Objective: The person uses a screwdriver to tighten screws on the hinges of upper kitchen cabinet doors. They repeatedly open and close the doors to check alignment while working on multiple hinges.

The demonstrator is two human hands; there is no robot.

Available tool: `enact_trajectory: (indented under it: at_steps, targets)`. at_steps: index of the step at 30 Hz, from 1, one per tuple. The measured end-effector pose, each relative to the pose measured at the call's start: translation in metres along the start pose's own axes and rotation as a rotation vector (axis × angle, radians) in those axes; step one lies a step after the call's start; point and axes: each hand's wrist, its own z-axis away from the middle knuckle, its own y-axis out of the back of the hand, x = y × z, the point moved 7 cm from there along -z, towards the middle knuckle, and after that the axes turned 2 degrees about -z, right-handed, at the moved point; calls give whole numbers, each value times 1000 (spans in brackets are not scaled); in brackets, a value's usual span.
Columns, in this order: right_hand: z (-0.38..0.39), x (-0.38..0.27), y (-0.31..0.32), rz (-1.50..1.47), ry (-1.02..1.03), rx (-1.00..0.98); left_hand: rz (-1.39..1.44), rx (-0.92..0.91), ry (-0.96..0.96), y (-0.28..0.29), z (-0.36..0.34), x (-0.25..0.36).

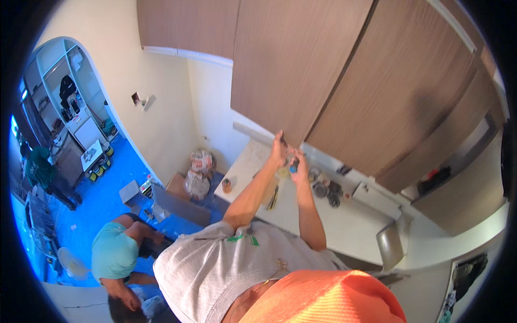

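Note:
Both my arms reach up to the lower edge of a brown wood-grain cabinet door (291, 64). My left hand (277, 153) is closed at the door's bottom edge, with something small and dark at its fingertips that I cannot make out. Just to its right, my right hand (300, 167) is closed on a small blue and black tool (294, 166), mostly hidden by the fingers. The two hands nearly touch. A second wood-grain door (393, 91) hangs to the right, with a dark gap between the doors.
Below is a white countertop (291, 215) with several dark round pieces (328, 191) and an orange-brown jar (226, 185). Filled bags (198, 180) stand by the wall. To the left, one person in a light-green shirt (114, 250) bends down; another (40, 169) stands farther off.

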Motion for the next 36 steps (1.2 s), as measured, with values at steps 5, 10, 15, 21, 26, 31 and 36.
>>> enact_trajectory:
  at_steps: [5,10,15,21,26,31,36]
  targets:
    - [19,18,46,338,-128,-32,67,153,-162,-14,65,22]
    - [45,2,43,346,51,-2,179,234,-102,2,125,37]
    - [55,-42,-24,650,199,-167,268,241,-121,26,176,63]
    - [5,-50,-135,1219,619,-360,1,279,-99,47,221,111]
    - [-68,-35,-223,1394,768,-423,-64,238,-84,72,244,153]
    - [-110,-22,-274,1328,971,-417,-101,255,-81,99,257,180]
    - [-128,-12,-278,1328,944,-398,-157,272,-68,109,259,190]
